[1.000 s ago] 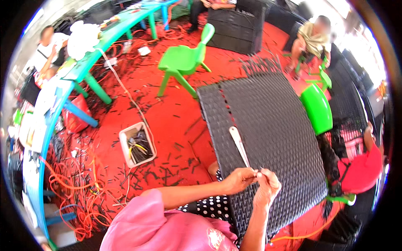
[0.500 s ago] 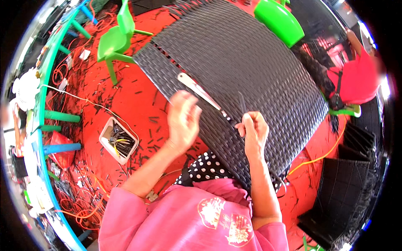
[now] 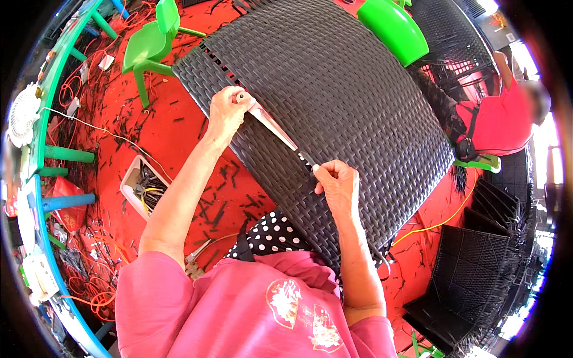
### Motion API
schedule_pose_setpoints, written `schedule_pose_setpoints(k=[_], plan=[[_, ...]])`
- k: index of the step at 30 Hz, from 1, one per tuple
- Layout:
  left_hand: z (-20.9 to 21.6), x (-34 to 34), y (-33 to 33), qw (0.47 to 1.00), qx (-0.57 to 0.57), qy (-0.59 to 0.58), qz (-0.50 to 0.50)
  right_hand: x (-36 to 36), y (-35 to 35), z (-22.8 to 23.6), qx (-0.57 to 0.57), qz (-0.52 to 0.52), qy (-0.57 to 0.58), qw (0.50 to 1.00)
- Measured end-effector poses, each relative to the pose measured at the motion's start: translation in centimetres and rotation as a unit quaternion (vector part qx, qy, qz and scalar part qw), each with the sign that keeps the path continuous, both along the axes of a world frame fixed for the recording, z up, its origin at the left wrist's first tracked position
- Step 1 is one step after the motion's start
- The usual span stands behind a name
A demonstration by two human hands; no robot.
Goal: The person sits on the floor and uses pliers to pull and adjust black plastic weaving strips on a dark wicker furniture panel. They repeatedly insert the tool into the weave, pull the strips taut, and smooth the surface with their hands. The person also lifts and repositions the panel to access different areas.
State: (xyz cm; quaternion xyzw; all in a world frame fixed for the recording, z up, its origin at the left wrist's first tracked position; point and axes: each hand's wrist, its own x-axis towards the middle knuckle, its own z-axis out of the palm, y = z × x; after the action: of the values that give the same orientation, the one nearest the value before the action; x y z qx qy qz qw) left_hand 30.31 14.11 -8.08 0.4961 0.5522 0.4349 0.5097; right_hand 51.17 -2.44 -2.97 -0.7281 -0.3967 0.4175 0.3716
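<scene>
Red floor fills the scene, littered with short dark offcuts and loops of orange cord, and across it lies the big dark woven panel, tilted so one corner runs down toward the person's lap. Beyond it, at the top, a bright green stool; up on the left a green plastic chair stands just off the panel's edge. Along the left rim curves a long table with green and blue legs. On the right another person in a red shirt sits beside the panel, and more dark woven pieces stack at lower right. Down on the floor to the left, a small white tray holds bits of wire. Now the work itself: a long flat pale tool lies on the weave near the panel's left edge, the left hand closed round its upper end, the right hand pinching at its lower tip, fingers curled against the weave. Whether a strand sits in that pinch, I cannot tell.
</scene>
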Motion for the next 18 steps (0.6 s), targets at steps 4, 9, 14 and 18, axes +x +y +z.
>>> schedule_pose_setpoints(k=[4,9,14,18], plan=[[0.8,-0.3,0.0,0.995,-0.051,-0.089,-0.017,-0.2,0.1,0.2,-0.006,-0.005,0.009,1.000],[1.3,-0.1,-0.5,0.993,-0.052,-0.104,-0.006,-0.6,0.6,0.4,-0.019,-0.014,-0.001,1.000],[2.0,-0.2,-0.9,0.992,-0.050,-0.113,0.001,-0.9,0.7,0.4,-0.022,-0.017,-0.010,1.000],[2.3,-0.3,-1.0,0.992,-0.045,-0.118,-0.003,-0.8,1.3,0.1,-0.034,-0.001,-0.038,0.999]])
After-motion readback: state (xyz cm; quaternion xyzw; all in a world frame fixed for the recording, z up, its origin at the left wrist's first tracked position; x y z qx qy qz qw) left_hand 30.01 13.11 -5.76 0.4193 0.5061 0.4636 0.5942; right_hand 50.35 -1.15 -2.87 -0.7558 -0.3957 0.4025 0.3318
